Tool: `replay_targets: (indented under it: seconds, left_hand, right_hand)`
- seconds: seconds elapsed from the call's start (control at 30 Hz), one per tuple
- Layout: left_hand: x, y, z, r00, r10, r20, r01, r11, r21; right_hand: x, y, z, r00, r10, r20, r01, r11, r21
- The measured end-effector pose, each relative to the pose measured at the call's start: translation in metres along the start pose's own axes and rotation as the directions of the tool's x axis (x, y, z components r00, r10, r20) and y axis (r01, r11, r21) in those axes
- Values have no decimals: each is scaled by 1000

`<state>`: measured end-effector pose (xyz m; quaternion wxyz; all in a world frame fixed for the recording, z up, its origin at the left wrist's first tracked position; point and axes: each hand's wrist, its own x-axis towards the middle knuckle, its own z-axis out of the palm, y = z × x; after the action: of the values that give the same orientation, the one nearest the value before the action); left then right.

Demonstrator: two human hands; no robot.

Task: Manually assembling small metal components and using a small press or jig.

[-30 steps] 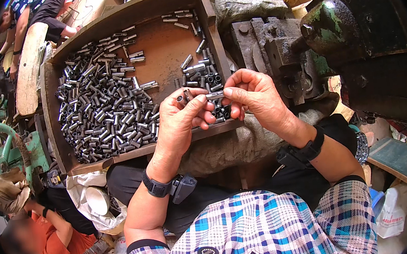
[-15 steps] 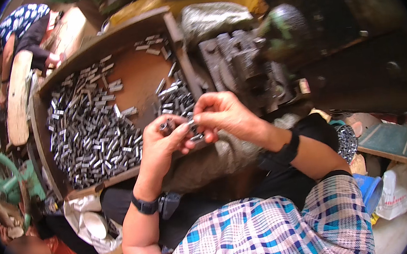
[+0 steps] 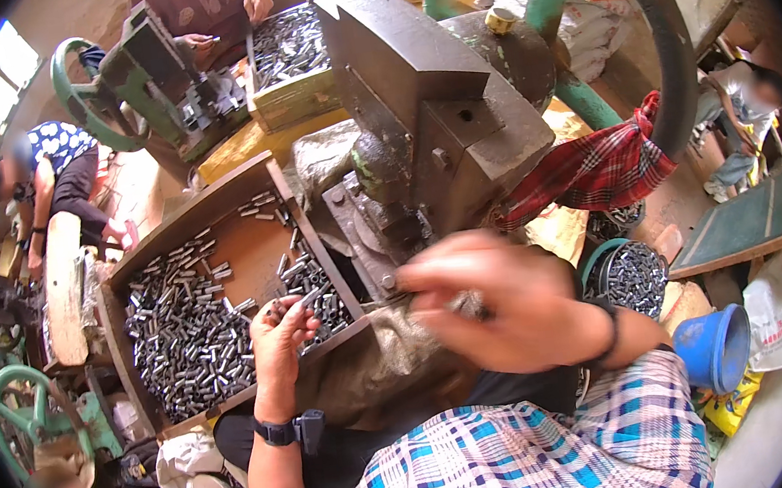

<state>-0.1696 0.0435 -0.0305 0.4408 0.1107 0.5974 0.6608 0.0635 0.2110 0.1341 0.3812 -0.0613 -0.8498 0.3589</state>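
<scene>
A shallow wooden tray [image 3: 122, 353] in front of me holds a heap of short, shiny metal tubes [image 3: 182, 337]. Over its near edge is my left hand [image 3: 277, 342], fingers curled, with a small metal tube [image 3: 315, 296] pinched at the thumb and fingertips. Further right, my right hand [image 3: 502, 304] is raised beside a heavy dark metal press [image 3: 423, 98]. Motion smears its fingers. Something greyish and metallic shows by its palm, too blurred to name. Below the press head sits a bolted metal block [image 3: 361, 233], partly behind that hand.
A green handwheel [image 3: 670, 43] with a red checked cloth [image 3: 592, 166] tops the press. At the right are a basket of metal pieces [image 3: 631, 278], a blue bucket [image 3: 712, 353] and a green board [image 3: 750, 216]. Other people work at presses at the back and left.
My hands have parted: the right has swung right toward the press, and the left stays by the tray, slightly lower left. The view has tilted up, showing more of the press and handwheel.
</scene>
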Motion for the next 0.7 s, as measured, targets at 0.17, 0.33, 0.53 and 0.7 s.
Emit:
replay_targets:
  seconds: [0.17,0.33,0.53,0.7]
  left_hand:
    - [-1,13,40,999,4,43,-8,994,113]
    - [26,7,79,987,60,152,-83,986,147]
    - [76,-8,88,984,153,91,-166,973,158]
    - [101,-17,91,990,118,72,-128,980,153]
  right_hand:
    - [-47,15,-106,748,-327,-577,63,901,-429]
    - [-64,92,-116,701,136,-700,-179,984,12]
    - [-61,110,-104,652,189,-735,-104,982,161]
    - [-45,89,-119,699,160,-697,-284,957,-65]
